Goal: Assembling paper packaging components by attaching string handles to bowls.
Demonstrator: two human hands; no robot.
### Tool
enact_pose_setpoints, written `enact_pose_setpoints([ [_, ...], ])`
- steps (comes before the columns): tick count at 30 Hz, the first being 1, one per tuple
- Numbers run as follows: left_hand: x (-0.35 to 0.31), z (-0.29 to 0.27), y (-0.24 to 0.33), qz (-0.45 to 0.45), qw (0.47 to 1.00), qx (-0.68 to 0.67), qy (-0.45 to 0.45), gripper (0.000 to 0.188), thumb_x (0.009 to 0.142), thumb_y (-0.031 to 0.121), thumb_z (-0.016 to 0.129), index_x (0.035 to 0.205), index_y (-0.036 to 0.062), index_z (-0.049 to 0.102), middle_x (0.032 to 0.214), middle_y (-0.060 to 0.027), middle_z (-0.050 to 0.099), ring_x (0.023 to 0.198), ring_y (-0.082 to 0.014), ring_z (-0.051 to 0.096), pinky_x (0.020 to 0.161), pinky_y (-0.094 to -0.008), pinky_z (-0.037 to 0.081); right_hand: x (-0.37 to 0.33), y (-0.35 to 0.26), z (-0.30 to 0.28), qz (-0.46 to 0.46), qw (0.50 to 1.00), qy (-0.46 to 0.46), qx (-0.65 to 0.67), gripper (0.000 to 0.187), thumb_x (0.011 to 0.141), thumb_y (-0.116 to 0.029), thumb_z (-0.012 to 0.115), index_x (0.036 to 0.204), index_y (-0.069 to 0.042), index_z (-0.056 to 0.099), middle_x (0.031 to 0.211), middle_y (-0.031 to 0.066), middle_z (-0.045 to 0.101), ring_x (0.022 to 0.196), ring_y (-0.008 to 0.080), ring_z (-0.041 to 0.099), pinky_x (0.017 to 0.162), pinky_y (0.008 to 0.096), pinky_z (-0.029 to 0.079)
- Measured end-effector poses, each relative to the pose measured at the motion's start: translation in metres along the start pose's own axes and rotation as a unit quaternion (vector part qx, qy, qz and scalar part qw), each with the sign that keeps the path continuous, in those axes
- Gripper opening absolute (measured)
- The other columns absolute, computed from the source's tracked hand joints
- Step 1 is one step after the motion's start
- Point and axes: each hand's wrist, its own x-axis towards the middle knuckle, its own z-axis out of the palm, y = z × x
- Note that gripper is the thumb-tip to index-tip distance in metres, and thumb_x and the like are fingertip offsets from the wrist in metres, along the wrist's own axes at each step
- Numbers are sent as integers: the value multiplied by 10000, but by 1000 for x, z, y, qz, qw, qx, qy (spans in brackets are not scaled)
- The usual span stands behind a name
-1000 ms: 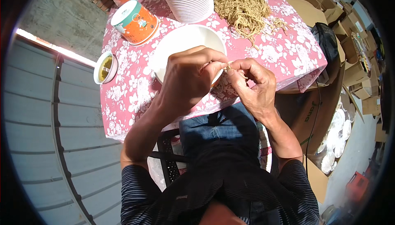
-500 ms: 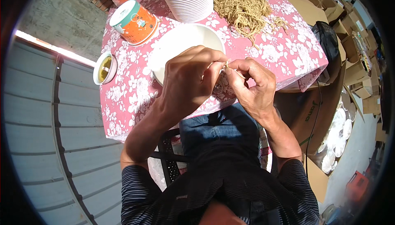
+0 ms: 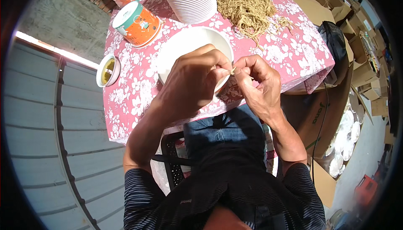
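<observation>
Pinching a tan strand (image 3: 233, 71): left hand (image 3: 195, 76) and right hand (image 3: 262, 86).

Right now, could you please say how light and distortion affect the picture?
Head view: the white bowl glares, the left hand is mostly shaded, the right hand sunlit; head view, left: grey panels bow; head view, centre: the tan piece lacks detail.

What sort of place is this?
Probably a small informal workshop or storage space: a table under a floral cloth bears a tall stack of white tubs and a heap of tan cord-like strands, with many open cardboard boxes piled at the right.
</observation>
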Motion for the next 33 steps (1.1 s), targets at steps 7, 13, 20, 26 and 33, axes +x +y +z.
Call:
enact_pose_setpoints([
  [7, 3, 0, -24, 23, 976, -203, -79, 76, 944, 43, 694, 935, -28, 669, 888, -105, 701, 783, -194, 675, 721, -317, 545, -2, -4, 0, 61, 993, -20, 98, 42, 950, 2, 687, 960, 22, 651, 703, -61, 558, 636, 7, 487, 542, 212, 392],
  [13, 8, -6, -12, -32, 970, -213, -115, 141, 969, 105, 692, 967, -36, 699, 908, -72, 726, 814, -134, 660, 759, -286, 544, -3, 3, -10, -76, 995, 4, -58, 85, 884, 39, 725, 965, 19, 706, 736, -7, 598, 609, 46, 533, 541, 226, 421],
  [20, 3, 2, -1, -218, 934, -274, -70, 133, 931, 124, 743, 942, -8, 752, 861, -64, 755, 734, -148, 695, 704, -272, 564, -11, -4, -7, -152, 978, 10, -142, 269, 810, 19, 820, 1074, 18, 771, 764, 58, 635, 591, 112, 593, 522, 263, 457],
  [26, 1, 7, 0, -78, 993, -88, -14, 144, 923, 156, 754, 917, 13, 766, 858, -98, 767, 728, -207, 710, 740, -316, 571, -10, -6, -5, -219, 948, 45, -227, 279, 795, -7, 854, 1063, 11, 779, 728, 84, 642, 574, 173, 610, 506, 298, 463],
  [33, -3, 7, -11, -123, 986, -110, -32, 168, 925, 183, 761, 926, 15, 770, 880, -105, 768, 825, -229, 708, 840, -337, 559, -10, -5, -4, -257, 925, 57, -274, 230, 780, 4, 859, 999, -8, 789, 722, 71, 634, 569, 171, 613, 500, 308, 463],
])
